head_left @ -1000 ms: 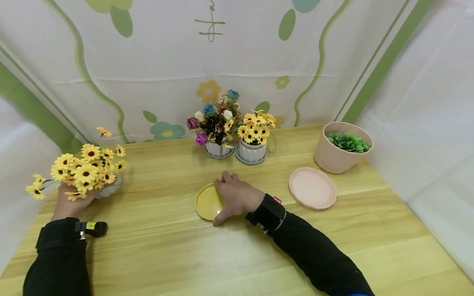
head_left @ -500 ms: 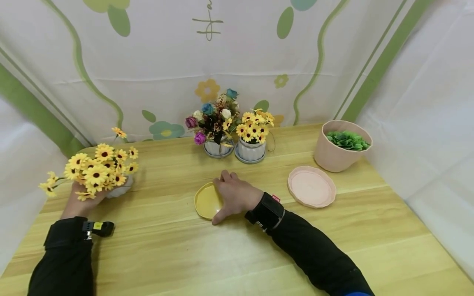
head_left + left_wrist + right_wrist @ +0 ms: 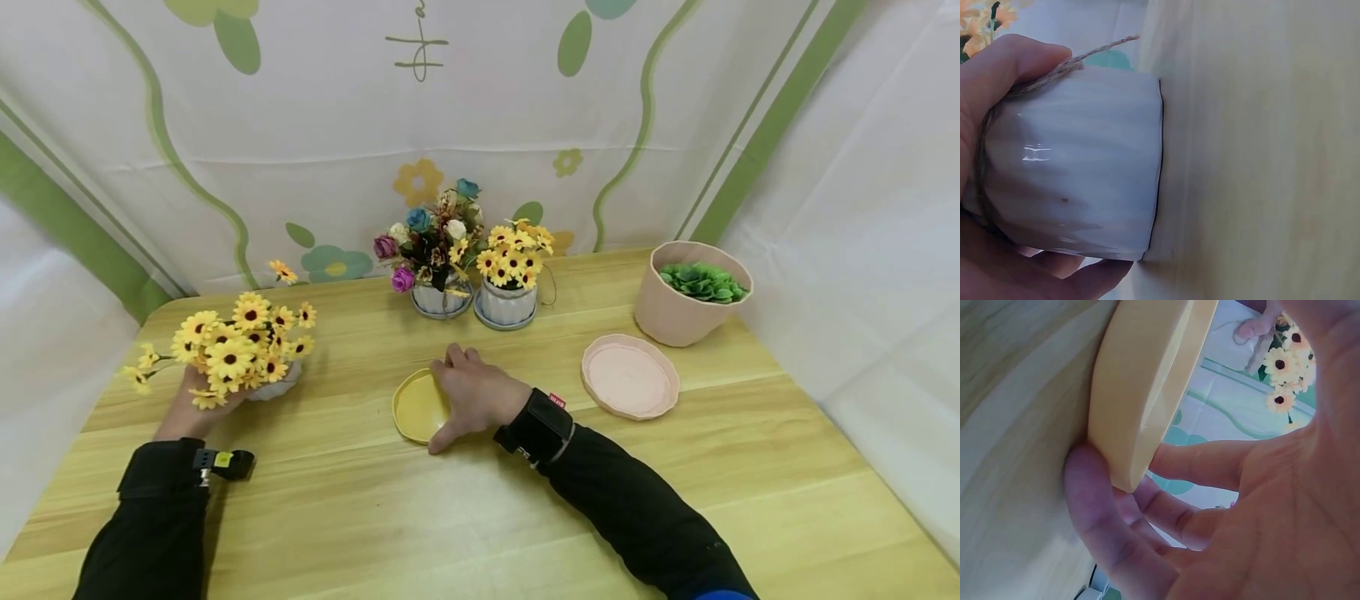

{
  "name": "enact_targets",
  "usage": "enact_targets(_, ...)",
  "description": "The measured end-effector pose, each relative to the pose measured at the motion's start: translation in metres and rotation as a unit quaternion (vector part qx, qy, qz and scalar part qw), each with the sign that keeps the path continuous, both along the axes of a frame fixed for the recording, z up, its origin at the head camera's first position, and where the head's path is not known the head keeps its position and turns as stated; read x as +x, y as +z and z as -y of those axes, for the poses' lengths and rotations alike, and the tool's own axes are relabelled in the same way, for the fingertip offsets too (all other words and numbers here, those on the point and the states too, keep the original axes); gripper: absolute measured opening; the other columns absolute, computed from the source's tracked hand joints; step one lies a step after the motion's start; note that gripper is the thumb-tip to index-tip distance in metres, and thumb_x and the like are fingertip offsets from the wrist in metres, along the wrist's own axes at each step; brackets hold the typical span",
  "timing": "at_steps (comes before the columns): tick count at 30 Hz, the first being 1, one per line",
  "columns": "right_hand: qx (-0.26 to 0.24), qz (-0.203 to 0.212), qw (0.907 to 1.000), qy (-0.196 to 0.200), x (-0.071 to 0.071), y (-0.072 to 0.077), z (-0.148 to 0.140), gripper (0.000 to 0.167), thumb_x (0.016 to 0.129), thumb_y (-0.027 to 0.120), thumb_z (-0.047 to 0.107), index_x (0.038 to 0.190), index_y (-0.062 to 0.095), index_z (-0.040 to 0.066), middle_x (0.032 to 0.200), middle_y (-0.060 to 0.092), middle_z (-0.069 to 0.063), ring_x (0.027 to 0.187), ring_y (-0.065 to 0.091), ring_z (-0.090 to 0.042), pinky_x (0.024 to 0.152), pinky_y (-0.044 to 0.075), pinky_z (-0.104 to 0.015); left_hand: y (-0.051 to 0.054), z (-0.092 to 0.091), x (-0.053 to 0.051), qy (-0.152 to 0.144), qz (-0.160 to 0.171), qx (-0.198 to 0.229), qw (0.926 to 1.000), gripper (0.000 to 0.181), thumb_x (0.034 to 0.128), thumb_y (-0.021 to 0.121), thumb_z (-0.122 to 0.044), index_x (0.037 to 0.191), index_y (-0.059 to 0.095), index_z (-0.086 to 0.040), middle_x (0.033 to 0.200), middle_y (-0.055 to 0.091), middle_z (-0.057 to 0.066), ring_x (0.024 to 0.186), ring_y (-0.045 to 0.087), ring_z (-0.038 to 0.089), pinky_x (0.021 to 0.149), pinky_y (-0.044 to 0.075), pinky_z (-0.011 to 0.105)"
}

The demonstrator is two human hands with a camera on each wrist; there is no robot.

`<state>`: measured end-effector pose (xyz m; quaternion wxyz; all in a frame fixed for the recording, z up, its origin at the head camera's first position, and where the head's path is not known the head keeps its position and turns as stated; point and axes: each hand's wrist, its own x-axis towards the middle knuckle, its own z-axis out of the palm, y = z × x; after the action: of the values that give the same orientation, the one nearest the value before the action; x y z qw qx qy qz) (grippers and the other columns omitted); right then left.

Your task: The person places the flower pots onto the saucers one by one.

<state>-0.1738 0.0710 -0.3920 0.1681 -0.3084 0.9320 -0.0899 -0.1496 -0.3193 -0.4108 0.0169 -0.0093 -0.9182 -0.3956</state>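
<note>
My left hand (image 3: 193,408) grips a white ribbed flowerpot (image 3: 1091,156) around its upper part, with brown twine (image 3: 1054,74) tied there. Yellow sunflower-like blooms (image 3: 231,357) spread above it and hide most of the fingers in the head view. The pot's base is close to the tabletop; I cannot tell whether it touches. Mid-table, my right hand (image 3: 480,396) holds a shallow yellow saucer (image 3: 415,407) by its right side, fingers at the far edge and thumb at the near edge. In the right wrist view, fingertips meet the saucer's outer wall (image 3: 1125,394).
Behind the saucer stand a pot of mixed roses (image 3: 431,242) and a small pot of yellow flowers (image 3: 510,258), each on a grey-blue saucer. At right are a pink saucer (image 3: 630,377) and a pink planter (image 3: 675,312) with green leaves. A printed curtain (image 3: 480,108) hangs along the back.
My left hand has carried the flowerpot to the right, nearer the yellow saucer. The right hand and the saucer have stayed in place.
</note>
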Motion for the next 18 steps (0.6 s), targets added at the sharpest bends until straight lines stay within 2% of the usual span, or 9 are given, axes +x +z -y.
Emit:
enact_targets(3,-0.001,0.001,1.0000,0.001,0.000,0.000,0.001,0.115,0.068,0.092,0.067,0.156,0.048,0.008,0.140,0.049,-0.013,0.119,0.048,-0.026,0.100,0.057,-0.037,0.003,-0.006,0.000,-0.005,0.031,0.013,0.9994,0.097,0.0962,0.066,-0.002,0.164,-0.003,0.011,0.161,0.014,0.048,0.154,0.016,0.062,0.130,0.015,0.070)
enact_targets(6,-0.001,0.003,1.0000,0.000,0.000,0.000,0.001,0.115,0.068,0.092,0.067,0.156,0.047,0.008,0.140,0.049,-0.013,0.120,0.047,-0.026,0.100,0.057,-0.037,0.004,-0.013,0.000,-0.014,0.052,0.039,0.9978,0.102,0.0960,0.064,0.000,0.163,-0.012,0.010,0.164,0.005,0.047,0.154,0.010,0.065,0.129,0.011,0.072)
enact_targets(8,0.000,0.004,1.0000,0.000,0.000,0.000,0.002,0.115,0.068,0.092,0.067,0.156,0.047,0.008,0.141,0.048,-0.012,0.120,0.047,-0.026,0.100,0.057,-0.037,0.004,-0.017,0.001,-0.018,0.059,0.057,0.9965,0.103,0.0966,0.063,0.001,0.164,-0.014,0.008,0.165,0.002,0.046,0.154,0.008,0.064,0.134,0.010,0.061)
enact_targets(10,0.002,0.004,1.0000,0.000,0.000,0.001,0.002,0.116,0.068,0.092,0.067,0.157,0.047,0.008,0.141,0.048,-0.012,0.120,0.047,-0.026,0.100,0.057,-0.036,0.004,-0.022,0.002,-0.024,0.061,0.074,0.9951,0.103,0.0977,0.062,0.001,0.165,-0.015,0.005,0.167,0.002,0.044,0.155,0.008,0.062,0.135,0.015,0.035)
enact_targets(12,0.003,0.004,1.0000,0.000,0.000,0.001,0.002,0.115,0.069,0.092,0.067,0.157,0.047,0.008,0.141,0.048,-0.012,0.121,0.047,-0.026,0.099,0.057,-0.036,0.002,-0.025,0.004,-0.032,0.058,0.084,0.9942,0.101,0.0990,0.062,0.001,0.165,-0.015,0.004,0.167,0.003,0.044,0.155,0.009,0.061,0.123,0.020,0.010)
enact_targets(14,0.004,0.004,1.0000,0.001,0.000,0.001,0.003,0.115,0.069,0.092,0.068,0.157,0.047,0.008,0.141,0.048,-0.011,0.121,0.047,-0.025,0.099,0.056,-0.036,0.000,-0.029,0.005,-0.042,0.053,0.097,0.9930,0.100,0.0991,0.061,0.002,0.166,-0.013,0.003,0.166,0.005,0.043,0.155,0.012,0.058,0.104,0.023,-0.002)
enact_targets(15,0.004,0.004,1.0000,0.002,-0.001,0.001,0.003,0.115,0.069,0.092,0.068,0.157,0.047,0.008,0.141,0.048,-0.011,0.121,0.046,-0.025,0.099,0.056,-0.036,-0.001,-0.031,0.005,-0.047,0.047,0.101,0.9927,0.099,0.0992,0.062,0.002,0.166,-0.012,0.004,0.166,0.007,0.043,0.157,0.017,0.052,0.097,0.025,-0.005)
enact_targets(16,0.004,0.004,1.0000,0.002,-0.001,0.002,0.004,0.115,0.069,0.092,0.068,0.157,0.047,0.008,0.141,0.048,-0.011,0.121,0.047,-0.025,0.099,0.056,-0.035,-0.002,-0.033,0.006,-0.053,0.038,0.109,0.9919,0.099,0.0984,0.062,0.003,0.166,-0.010,0.005,0.165,0.010,0.043,0.157,0.024,0.039,0.094,0.026,-0.006)
enact_targets(18,0.004,0.004,1.0000,0.002,-0.001,0.002,0.004,0.115,0.069,0.092,0.068,0.157,0.047,0.008,0.141,0.048,-0.011,0.120,0.047,-0.025,0.099,0.056,-0.035,-0.005,-0.037,0.007,-0.068,0.011,0.127,0.9895,0.095,0.0956,0.064,0.007,0.165,-0.001,0.008,0.161,0.021,0.039,0.148,0.037,0.013,0.093,0.029,-0.005)
